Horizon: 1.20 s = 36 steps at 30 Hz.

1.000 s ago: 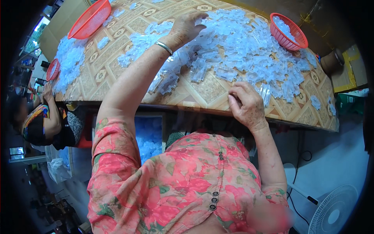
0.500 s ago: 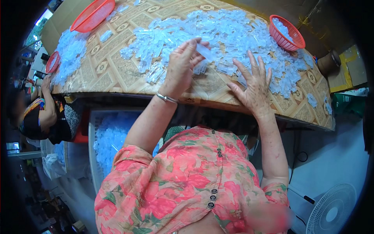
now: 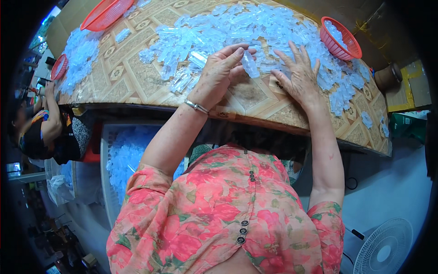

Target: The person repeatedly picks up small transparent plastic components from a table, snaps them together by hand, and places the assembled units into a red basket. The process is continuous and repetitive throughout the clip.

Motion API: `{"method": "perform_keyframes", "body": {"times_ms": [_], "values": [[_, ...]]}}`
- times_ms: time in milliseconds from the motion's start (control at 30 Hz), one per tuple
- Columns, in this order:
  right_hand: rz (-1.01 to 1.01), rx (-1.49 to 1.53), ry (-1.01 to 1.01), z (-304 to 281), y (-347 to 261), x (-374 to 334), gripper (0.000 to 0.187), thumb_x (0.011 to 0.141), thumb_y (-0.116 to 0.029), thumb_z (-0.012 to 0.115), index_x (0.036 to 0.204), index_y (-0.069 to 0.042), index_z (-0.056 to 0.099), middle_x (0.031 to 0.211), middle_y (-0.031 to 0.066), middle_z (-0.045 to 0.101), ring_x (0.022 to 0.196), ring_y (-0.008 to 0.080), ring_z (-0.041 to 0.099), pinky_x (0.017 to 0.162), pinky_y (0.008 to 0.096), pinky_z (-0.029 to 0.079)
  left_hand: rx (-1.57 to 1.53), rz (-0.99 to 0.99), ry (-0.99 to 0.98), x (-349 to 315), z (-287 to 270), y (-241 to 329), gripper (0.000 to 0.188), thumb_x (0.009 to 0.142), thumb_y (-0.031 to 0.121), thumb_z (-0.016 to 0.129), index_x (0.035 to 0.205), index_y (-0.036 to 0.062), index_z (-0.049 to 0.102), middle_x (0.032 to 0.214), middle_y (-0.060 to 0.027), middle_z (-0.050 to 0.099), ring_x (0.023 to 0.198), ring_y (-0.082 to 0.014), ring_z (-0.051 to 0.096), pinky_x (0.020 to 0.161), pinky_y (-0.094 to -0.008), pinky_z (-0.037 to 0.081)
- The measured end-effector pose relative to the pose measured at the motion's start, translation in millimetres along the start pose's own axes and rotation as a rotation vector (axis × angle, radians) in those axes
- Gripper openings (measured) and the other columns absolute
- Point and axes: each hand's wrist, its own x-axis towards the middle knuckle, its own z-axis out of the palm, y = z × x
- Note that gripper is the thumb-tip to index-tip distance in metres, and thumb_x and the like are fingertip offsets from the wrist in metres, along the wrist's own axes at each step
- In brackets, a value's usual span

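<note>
Clear plastic piece [image 3: 250, 65], pinched between thumb and fingertips of the left hand [image 3: 220, 73], just above the near edge of the patterned table [image 3: 137, 86]. Left hand curled closed on that piece, silver bracelet [image 3: 196, 107] at the wrist. Right hand [image 3: 299, 75] flat and spread, fingers wide, palm down on the table just beside the held piece, gripping nothing, fingertips touching the big heap of clear plastic pieces [image 3: 237, 27] across the table's middle. Red basket [image 3: 340, 39] holding more pieces near the right edge; second red basket [image 3: 107, 13] at the far left corner. Below the near edge, a white bin [image 3: 123, 155] full of the same pieces. Another person [image 3: 39, 132] at the left end. White fan [image 3: 383, 246] on the floor at lower right.
</note>
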Motion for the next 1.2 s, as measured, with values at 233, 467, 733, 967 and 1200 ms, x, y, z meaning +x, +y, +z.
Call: {"method": "perform_keyframes", "body": {"times_ms": [233,467,733,967,1200], "values": [[-0.064,0.611,0.172,-46,-58,-47,0.072,0.079,-0.054,0.076,0.137,-0.016,0.058,0.149,0.0113,0.048,0.14,0.0347,0.041,0.116,0.0585,0.022,-0.186,-0.209,-0.186,-24,20,-26,0.05,0.104,0.038,0.055,0.131,-0.0041,0.056,0.123,-0.0188,0.067,0.105,-0.025,0.069,0.091,-0.0368,0.058],[0.153,0.664,0.269,-41,-53,-83,0.066,0.072,-0.022,0.085,0.13,-0.005,0.06,0.131,0.0133,0.061,0.123,0.0332,0.056,0.106,0.0464,0.041,-0.364,-0.339,-0.318,-28,49,-44,0.053,0.105,0.036,0.054,0.14,-0.0033,0.051,0.12,-0.0128,0.068,0.101,-0.0206,0.069,0.09,-0.0315,0.057],[0.19,0.577,0.366,-50,-40,-97,0.059,0.077,-0.027,0.082,0.128,-0.006,0.061,0.124,0.0138,0.062,0.115,0.0334,0.058,0.101,0.0457,0.043,0.077,-0.315,-0.273,-47,62,-29,0.05,0.101,0.014,0.059,0.146,-0.0022,0.046,0.126,-0.0138,0.065,0.103,-0.0165,0.068,0.093,-0.0279,0.056],[0.557,-0.033,0.43,-51,50,-135,0.039,0.085,-0.024,0.074,0.121,-0.01,0.066,0.117,0.0101,0.063,0.111,0.0315,0.057,0.099,0.0455,0.041,0.059,-0.271,-0.201,-47,59,-30,0.048,0.101,0.016,0.06,0.141,-0.007,0.047,0.13,-0.0186,0.063,0.112,-0.0265,0.068,0.093,-0.0307,0.057],[0.558,-0.053,0.318,-44,55,-140,0.023,0.081,-0.021,0.077,0.1,-0.012,0.068,0.11,0.0059,0.065,0.11,0.0281,0.059,0.099,0.0446,0.039,-0.04,-0.31,-0.169,-44,69,-32,0.043,0.101,0.018,0.061,0.135,-0.006,0.048,0.13,-0.0193,0.061,0.115,-0.0273,0.066,0.095,-0.0308,0.057]]}}
